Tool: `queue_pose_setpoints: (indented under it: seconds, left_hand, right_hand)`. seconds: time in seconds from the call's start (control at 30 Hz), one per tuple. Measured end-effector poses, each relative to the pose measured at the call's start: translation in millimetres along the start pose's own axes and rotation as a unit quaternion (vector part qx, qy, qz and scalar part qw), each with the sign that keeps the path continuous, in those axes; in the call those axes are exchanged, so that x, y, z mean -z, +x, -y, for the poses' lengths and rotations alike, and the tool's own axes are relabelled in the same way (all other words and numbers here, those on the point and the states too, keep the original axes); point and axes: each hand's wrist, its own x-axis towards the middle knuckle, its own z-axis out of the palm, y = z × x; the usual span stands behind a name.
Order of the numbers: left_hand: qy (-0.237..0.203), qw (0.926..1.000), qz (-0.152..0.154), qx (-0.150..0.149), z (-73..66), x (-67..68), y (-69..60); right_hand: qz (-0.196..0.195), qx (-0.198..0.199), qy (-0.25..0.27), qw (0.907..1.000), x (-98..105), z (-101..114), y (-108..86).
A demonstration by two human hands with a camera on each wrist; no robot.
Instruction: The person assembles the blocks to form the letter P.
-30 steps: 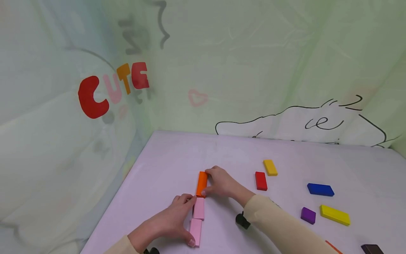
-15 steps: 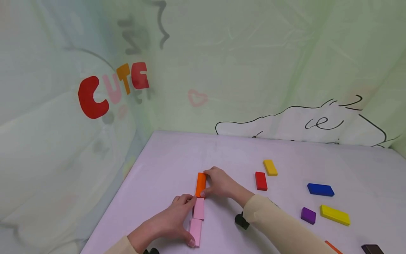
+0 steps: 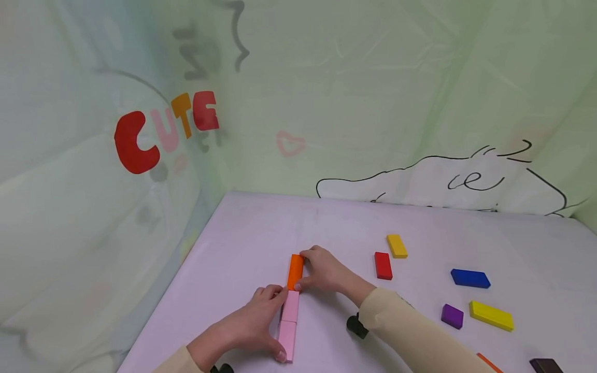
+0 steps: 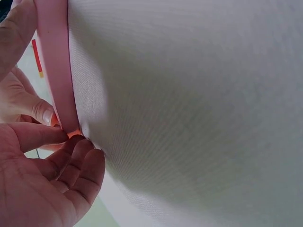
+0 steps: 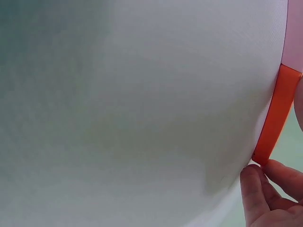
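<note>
Two pink blocks, the far one (image 3: pixel 290 305) and the near one (image 3: pixel 287 341), lie end to end in the head view, with an orange block (image 3: pixel 295 272) touching the far end. My left hand (image 3: pixel 247 324) spans the pink pair, thumb at the near end and fingertips by the far one's left edge. On the orange block, my right hand (image 3: pixel 328 272) has a finger at the far end and the thumb at the near right corner. In the right wrist view, fingertips of the right hand (image 5: pixel 272 196) meet one end of the orange block (image 5: pixel 277 113).
To the right lie a red block (image 3: pixel 383 266), an orange-yellow block (image 3: pixel 397 246), a blue block (image 3: pixel 470 278), a purple block (image 3: pixel 452 316) and a yellow block (image 3: pixel 492 315). A dark block (image 3: pixel 545 366) is at the lower right edge. Printed cloth rises behind and left.
The orange block and my right fingertips have shifted slightly left and nearer. The far pink block has moved slightly left, so its edges now line up more closely with the near one.
</note>
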Motion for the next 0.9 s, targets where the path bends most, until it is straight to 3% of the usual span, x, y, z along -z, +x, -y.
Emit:
queue_pose_setpoints:
  seconds: [0.57,0.9]
  left_hand:
    - [0.001,1.0,0.002,0.003,0.8,-0.1,2.7]
    - [0.007,0.9999,0.007,0.002,-0.2,0.7,3.4]
  right_hand:
    - [-0.011,0.008,-0.002,0.9999,-0.5,-1.5,-0.4]
    - [0.002,0.01,-0.009,0.9999,1.7,1.7,-0.9]
